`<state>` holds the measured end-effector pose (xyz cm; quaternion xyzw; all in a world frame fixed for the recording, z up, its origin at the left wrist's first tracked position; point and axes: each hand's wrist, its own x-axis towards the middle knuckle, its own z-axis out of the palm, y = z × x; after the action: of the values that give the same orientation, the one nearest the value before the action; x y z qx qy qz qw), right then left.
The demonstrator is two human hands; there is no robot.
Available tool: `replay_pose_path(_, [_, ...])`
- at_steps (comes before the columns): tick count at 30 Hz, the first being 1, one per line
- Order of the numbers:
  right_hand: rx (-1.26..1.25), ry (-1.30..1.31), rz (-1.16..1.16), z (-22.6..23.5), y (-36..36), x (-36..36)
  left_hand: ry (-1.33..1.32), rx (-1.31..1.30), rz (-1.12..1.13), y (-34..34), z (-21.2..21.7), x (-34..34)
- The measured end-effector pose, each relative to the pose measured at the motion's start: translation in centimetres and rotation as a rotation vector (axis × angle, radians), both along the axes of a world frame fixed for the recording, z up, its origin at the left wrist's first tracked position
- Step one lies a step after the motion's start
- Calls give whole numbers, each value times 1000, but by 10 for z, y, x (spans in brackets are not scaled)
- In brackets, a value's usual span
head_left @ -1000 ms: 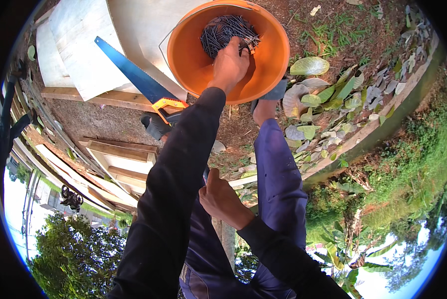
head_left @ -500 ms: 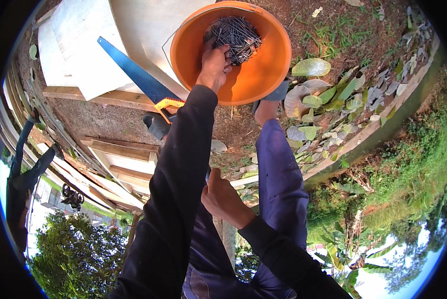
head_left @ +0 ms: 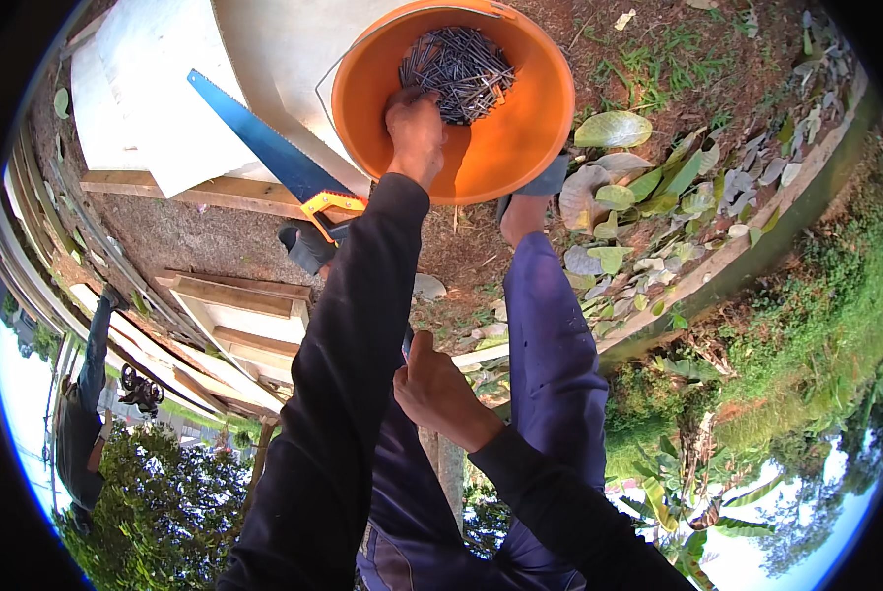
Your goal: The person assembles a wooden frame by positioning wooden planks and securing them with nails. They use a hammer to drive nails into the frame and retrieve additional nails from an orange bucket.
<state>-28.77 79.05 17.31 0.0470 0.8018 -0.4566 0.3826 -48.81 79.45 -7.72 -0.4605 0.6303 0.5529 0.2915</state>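
Note:
An orange bucket (head_left: 520, 148) with a wire handle stands on the ground ahead of me, a heap of loose metal nails (head_left: 461, 71) at its bottom. My left hand (head_left: 417, 136) reaches inside it, fingers curled at the near left edge of the heap; what they hold is hidden. Lower down, between my legs, my right hand (head_left: 443, 396) is closed with the thumb on top. A sliver of something dark shows beside that thumb, mostly behind my left sleeve. Left of the bucket lies a handsaw (head_left: 264, 138) with a blue blade and a yellow-and-black handle.
Pale boards (head_left: 146, 89) and a timber strip (head_left: 205, 189) lie at the left, with a wooden frame (head_left: 244, 305) nearer me. Dry and green leaves (head_left: 658, 187) cover the ground at the right, along a curb. Another person (head_left: 82, 414) is at the far left.
My left hand has drawn back slightly from the nail heap, its fingers now more curled and hidden. The right hand barely moves. The other person at the far left has shifted position.

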Motion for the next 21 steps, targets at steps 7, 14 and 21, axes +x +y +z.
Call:
replay_pose_path(7, [-20,-127,-4,7,14,-26,2,-1,-252,-12,1,-10])
replay_pose_path(14, [-43,-151,-6,5,6,-14,419,-369,-616,-1,-22,1])
replay_pose_path(21, [-75,-156,33,-3,3,-2,-42,-100,-449,17,-13,-1])
